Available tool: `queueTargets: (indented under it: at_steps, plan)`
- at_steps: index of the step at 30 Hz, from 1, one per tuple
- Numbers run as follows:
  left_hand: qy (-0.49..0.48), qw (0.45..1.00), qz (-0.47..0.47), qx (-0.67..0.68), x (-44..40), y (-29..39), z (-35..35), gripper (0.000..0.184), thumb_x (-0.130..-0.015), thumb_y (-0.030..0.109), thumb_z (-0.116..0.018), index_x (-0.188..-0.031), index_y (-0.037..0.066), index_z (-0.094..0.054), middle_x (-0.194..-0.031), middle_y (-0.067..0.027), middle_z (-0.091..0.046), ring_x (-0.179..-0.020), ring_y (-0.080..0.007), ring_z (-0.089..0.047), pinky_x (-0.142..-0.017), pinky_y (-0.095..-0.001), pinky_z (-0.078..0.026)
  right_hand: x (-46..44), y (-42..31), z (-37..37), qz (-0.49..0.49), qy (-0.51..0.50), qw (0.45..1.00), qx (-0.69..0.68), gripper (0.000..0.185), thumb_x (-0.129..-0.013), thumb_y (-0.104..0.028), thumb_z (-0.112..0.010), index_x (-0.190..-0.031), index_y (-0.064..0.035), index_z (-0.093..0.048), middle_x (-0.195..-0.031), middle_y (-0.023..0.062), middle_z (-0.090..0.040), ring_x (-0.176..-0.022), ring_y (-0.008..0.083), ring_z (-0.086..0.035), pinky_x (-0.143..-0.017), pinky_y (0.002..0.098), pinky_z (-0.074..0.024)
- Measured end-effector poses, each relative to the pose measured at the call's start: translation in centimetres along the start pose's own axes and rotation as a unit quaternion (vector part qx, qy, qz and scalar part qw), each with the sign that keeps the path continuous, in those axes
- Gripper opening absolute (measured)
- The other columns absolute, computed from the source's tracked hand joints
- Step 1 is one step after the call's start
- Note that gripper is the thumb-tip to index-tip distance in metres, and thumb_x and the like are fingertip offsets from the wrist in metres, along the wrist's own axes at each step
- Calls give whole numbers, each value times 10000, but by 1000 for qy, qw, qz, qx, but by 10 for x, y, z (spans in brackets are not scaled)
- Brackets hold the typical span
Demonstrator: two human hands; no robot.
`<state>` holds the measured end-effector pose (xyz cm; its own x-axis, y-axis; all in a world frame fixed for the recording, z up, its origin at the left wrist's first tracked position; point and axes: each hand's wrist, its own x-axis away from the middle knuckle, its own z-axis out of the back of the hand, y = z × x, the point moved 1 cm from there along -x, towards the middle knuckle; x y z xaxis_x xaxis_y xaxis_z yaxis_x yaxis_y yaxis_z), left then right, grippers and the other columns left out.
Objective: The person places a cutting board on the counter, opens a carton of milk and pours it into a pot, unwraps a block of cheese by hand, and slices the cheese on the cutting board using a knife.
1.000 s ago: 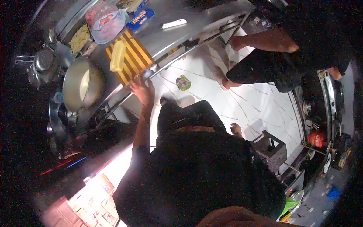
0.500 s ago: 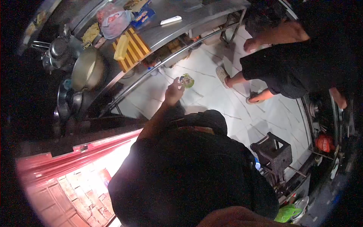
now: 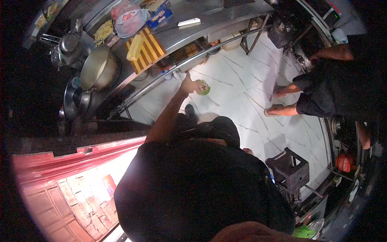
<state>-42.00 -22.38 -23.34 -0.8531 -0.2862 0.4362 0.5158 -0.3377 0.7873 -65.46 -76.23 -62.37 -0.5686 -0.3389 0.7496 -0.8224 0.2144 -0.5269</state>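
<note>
My left hand [image 3: 188,85] is stretched out over the floor, its fingers closed on the edge of a small round green-rimmed item [image 3: 203,87]. That item has a pale, patterned middle, and I cannot make out its exact kind. A small patch of skin, which looks like part of my right hand [image 3: 248,151], shows beside my dark shirt; its fingers are hidden. Forward of my left hand, on the steel counter [image 3: 217,17], lies a striped wooden board [image 3: 150,52] with a pale yellow block [image 3: 135,47] on it.
A large pot [image 3: 98,68] stands at left. On the counter are a plastic bag [image 3: 129,18], a blue box [image 3: 160,18] and a white-handled knife [image 3: 189,22]. Another person [image 3: 326,86] stands at right, above a dark stool [image 3: 288,171] on the tiled floor [image 3: 229,101].
My left hand still holds the green-rimmed item, which has turned and shifted slightly right. The other person has moved right. A bit of skin now shows at my right side.
</note>
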Motion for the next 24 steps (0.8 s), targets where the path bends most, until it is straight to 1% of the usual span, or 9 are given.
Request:
queueTargets:
  at_steps: [2,4,7,9,12,18,20,23,24]
  plan:
    - [-150,984,-29,-88,-13,-10,6,704,-796,435,-569,-1301,40,-276,-1150,-91,-537,-899,-235,-612,-791,-431,-434,-2,1,4,6,-14,1000,-2,229,-832,-105,-512,-1016,14,-577,-761,137,-623,-503,145,-525,-420,275,-424]
    - [-185,982,7,-45,-19,-21,6,636,-873,441,-489,-1365,116,-250,-1245,-43,-521,-947,-274,-611,-866,-507,-401,-4,3,7,12,-33,999,-5,239,-845,-105,-492,-1030,27,-567,-771,149,-620,-494,147,-518,-411,269,-420]
    - [-107,980,112,128,-4,-12,5,752,-861,424,-528,-1411,101,-129,-1147,-68,-583,-880,-288,-626,-817,-495,-427,-9,7,12,36,-93,995,-19,255,-864,-104,-463,-1050,45,-552,-786,167,-616,-479,149,-508,-397,260,-413]
    - [-105,980,115,124,-31,-46,-1,849,-846,385,-567,-1426,82,-26,-1061,-88,-621,-814,-280,-639,-744,-452,-468,-16,13,19,43,-121,991,-27,266,-877,-103,-443,-1064,58,-543,-796,179,-613,-470,150,-501,-388,254,-409]
    - [-27,991,93,90,6,-14,2,913,-817,324,-622,-1426,44,-3,-953,-111,-654,-726,-255,-646,-649,-386,-498,-29,17,15,-31,-14,999,-34,250,-865,-81,-468,-1067,46,-544,-812,175,-618,-510,155,-522,-409,256,-431]
    - [-50,988,77,128,27,-37,2,687,-802,316,-641,-1332,27,-314,-949,-101,-657,-734,-216,-644,-643,-357,-490,-17,-8,10,2,37,993,110,251,-860,-95,-474,-1066,26,-550,-825,178,-622,-523,163,-532,-421,260,-436]
    - [-80,995,2,66,15,-92,1,536,-788,291,-642,-1219,39,-449,-923,-87,-664,-727,-205,-645,-626,-365,-490,-14,-14,7,11,46,989,140,251,-858,-100,-476,-1066,20,-552,-829,180,-623,-528,166,-536,-425,261,-437]
    - [-38,976,-142,-160,-3,-177,16,306,-766,307,-578,-889,28,-606,-859,-153,-645,-823,-301,-612,-743,-401,-480,-11,-22,4,18,52,982,181,252,-856,-107,-480,-1065,10,-556,-835,181,-625,-534,171,-542,-431,263,-440]
    - [-8,962,-146,-232,-10,-207,17,295,-773,307,-534,-788,30,-635,-825,-175,-639,-824,-326,-611,-759,-417,-479,-12,-24,4,22,53,979,194,252,-855,-109,-481,-1065,7,-557,-838,182,-626,-536,172,-543,-433,264,-441]
